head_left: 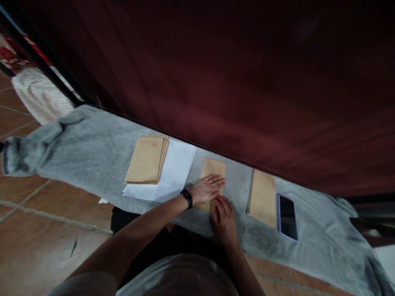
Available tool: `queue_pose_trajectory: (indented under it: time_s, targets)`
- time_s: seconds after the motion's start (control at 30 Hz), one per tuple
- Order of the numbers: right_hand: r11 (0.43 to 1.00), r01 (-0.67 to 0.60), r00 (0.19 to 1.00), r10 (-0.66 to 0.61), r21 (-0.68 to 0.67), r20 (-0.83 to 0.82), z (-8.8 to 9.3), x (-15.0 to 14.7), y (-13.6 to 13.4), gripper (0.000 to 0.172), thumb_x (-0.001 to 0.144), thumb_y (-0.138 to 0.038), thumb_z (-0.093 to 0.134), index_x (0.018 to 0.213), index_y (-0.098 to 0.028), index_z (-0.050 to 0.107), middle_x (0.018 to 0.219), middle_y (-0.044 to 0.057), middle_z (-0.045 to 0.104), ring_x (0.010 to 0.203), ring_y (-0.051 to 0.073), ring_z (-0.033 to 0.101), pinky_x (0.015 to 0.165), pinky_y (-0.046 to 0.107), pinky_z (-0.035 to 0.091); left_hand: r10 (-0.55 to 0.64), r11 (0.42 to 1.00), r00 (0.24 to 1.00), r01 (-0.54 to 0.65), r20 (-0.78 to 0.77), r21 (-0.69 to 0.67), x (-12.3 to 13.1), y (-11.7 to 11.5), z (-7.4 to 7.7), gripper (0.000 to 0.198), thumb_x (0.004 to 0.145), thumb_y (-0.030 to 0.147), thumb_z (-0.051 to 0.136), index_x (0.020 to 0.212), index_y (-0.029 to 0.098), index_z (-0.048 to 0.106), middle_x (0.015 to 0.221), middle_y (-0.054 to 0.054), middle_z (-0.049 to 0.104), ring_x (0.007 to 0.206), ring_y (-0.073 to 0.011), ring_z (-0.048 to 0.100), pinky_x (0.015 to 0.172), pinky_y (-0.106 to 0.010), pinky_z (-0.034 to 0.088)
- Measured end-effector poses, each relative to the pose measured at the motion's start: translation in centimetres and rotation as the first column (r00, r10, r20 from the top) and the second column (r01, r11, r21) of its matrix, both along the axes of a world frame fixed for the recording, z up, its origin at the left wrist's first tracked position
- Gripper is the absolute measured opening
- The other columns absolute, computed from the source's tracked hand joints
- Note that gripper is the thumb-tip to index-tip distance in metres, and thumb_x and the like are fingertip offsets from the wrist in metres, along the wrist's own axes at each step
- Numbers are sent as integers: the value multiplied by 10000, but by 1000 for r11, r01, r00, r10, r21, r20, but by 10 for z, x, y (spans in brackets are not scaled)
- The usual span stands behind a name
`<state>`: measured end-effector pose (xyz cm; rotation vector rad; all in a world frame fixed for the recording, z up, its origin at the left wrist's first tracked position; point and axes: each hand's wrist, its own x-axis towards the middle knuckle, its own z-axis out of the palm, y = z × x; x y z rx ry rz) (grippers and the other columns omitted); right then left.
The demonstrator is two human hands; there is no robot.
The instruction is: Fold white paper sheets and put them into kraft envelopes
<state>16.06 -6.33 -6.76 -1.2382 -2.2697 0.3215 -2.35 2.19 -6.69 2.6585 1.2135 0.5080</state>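
A brown paper envelope [213,165] lies on the grey cloth in front of me. My left hand [207,188] rests flat across its middle, fingers stretched out and palm down, a dark band on the wrist. Close below, my right hand [224,220] has its fingers bent and drawn together at the envelope's lower right edge. Its thumb is partly hidden, and it seems to hold that edge. To the left, a stack of brown envelopes [145,160] lies partly on top of white paper sheets [176,164]. On the right are more brown envelopes [263,198], laid flat.
A phone [287,217] in a purple case lies right of the right-hand envelopes. The grey cloth [92,152] covers a narrow surface that ends at a dark red upright panel [216,82]. Brown floor tiles [61,218] show below, and a striped cloth [43,94] hangs at far left.
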Motion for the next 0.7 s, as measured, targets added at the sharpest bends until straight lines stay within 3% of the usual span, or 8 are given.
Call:
queue_pose_trajectory:
  time_s: [0.23,0.47,0.7]
  targets:
    - [999,19,997,-22,-48,-78,-10,4,1,308,971,-177,372,1183,-197,594,1219,119,634,1211,234,553,1043,473,472,-14,1000,1000,14,6,3,0,-31,2,487,1007,285,410,1485,193,427,1585,-53,390,1497,-156,265,1245,-366,153]
    - [999,30,996,-33,-39,-79,-12,4,-1,291,971,-166,341,1101,-200,600,1127,105,640,1157,228,564,1013,458,471,-14,997,1000,14,6,-78,-2,-63,13,513,1008,339,415,1485,149,413,1572,-102,408,1482,-183,308,1237,-361,173]
    - [992,71,975,-92,-108,-201,-11,7,-1,317,983,-198,332,1148,-205,602,1144,102,659,1128,217,598,1004,450,495,-41,999,999,41,22,-33,-7,-88,17,616,979,426,478,1498,111,372,1552,-161,422,1475,-238,324,1229,-397,207]
